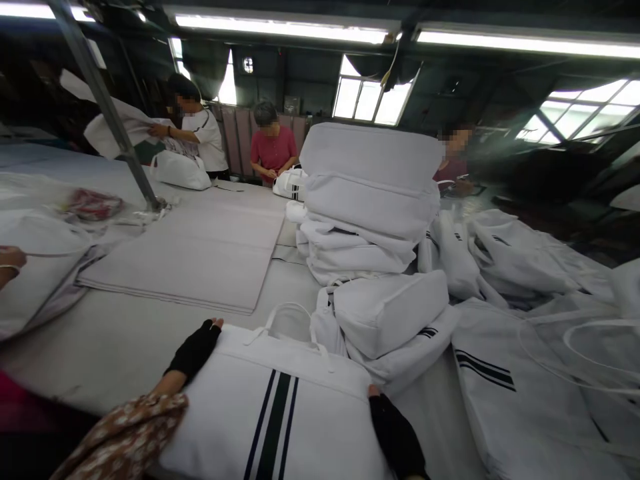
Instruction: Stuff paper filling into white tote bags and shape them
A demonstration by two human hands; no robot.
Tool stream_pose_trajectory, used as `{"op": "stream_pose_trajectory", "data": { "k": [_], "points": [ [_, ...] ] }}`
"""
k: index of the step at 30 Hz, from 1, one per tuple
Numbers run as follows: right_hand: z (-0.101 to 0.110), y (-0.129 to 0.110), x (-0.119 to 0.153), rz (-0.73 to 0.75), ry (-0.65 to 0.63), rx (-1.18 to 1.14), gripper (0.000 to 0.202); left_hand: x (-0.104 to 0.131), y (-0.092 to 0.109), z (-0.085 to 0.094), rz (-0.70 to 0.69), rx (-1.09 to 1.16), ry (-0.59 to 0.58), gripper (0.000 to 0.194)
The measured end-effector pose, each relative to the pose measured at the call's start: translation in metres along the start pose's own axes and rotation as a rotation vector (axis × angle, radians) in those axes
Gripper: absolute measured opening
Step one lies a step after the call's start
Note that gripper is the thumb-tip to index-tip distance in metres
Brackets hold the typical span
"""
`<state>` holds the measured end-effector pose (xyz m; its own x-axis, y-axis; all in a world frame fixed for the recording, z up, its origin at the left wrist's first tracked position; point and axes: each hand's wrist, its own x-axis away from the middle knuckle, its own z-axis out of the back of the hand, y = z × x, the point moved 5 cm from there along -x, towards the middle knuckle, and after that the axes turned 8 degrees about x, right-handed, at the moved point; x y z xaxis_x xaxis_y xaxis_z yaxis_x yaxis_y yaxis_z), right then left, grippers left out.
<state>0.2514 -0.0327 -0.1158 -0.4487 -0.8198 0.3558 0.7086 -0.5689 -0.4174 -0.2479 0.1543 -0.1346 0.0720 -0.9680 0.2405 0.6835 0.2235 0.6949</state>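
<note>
A white handbag (330,420) with dark green and navy stripes lies in front of me, its thin white handle standing up at the far edge. My left hand (197,348), in a black fingerless glove, is closed on the bag's upper left corner. On the opposite side my right hand (395,427), gloved the same way, holds the right edge with its fingertips near the upper corner. The lower end of the bag runs out of view. Just beyond it, a plain white bag (390,313) rests on other striped bags.
A tall stack of white bags (370,200) rises ahead. More striped bags (490,367) pile up at right. Flat pale sheets (200,247) cover the table's left part, near a slanted metal post (107,107). Co-workers stand opposite; another person's hand (11,257) is at far left.
</note>
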Motion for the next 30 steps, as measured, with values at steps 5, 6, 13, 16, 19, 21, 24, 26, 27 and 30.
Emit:
{"op": "stream_pose_trajectory", "data": {
  "k": [5,6,13,16,19,21,24,26,27,30],
  "points": [
    [-0.012,-0.031,-0.031,0.069,-0.054,0.302,0.057,0.002,0.030,-0.014,-0.064,-0.121,-0.007,0.062],
    [-0.004,-0.039,-0.034,0.092,-0.061,0.332,0.054,0.005,0.051,-0.009,-0.126,-0.138,-0.001,0.061],
    [0.112,-0.207,0.039,0.868,0.467,0.425,0.049,0.101,0.217,0.031,-0.910,-0.386,0.135,0.060],
    [0.095,-0.229,0.073,0.874,0.756,0.270,0.060,0.116,0.181,-0.015,-0.815,-0.470,0.055,0.068],
    [-0.001,-0.199,0.058,0.793,0.456,0.296,0.062,0.108,0.104,-0.084,-0.580,-0.486,-0.253,0.071],
    [-0.060,-0.176,0.037,0.767,0.012,0.401,0.058,0.098,0.079,-0.103,-0.538,-0.467,-0.297,0.072],
    [-0.047,-0.178,0.022,0.805,-0.157,0.457,0.062,0.084,0.094,-0.090,-0.570,-0.503,-0.480,0.076],
    [0.005,-0.197,0.026,0.872,-0.016,0.443,0.061,0.076,0.118,-0.062,-0.520,-0.538,-0.536,0.077],
    [0.032,-0.206,0.033,0.932,0.153,0.394,0.058,0.074,0.129,-0.046,-0.519,-0.539,-0.481,0.076],
    [0.062,-0.195,0.053,0.809,0.703,0.155,0.058,0.084,0.144,-0.021,-0.624,-0.496,-0.099,0.072]
  ]
}}
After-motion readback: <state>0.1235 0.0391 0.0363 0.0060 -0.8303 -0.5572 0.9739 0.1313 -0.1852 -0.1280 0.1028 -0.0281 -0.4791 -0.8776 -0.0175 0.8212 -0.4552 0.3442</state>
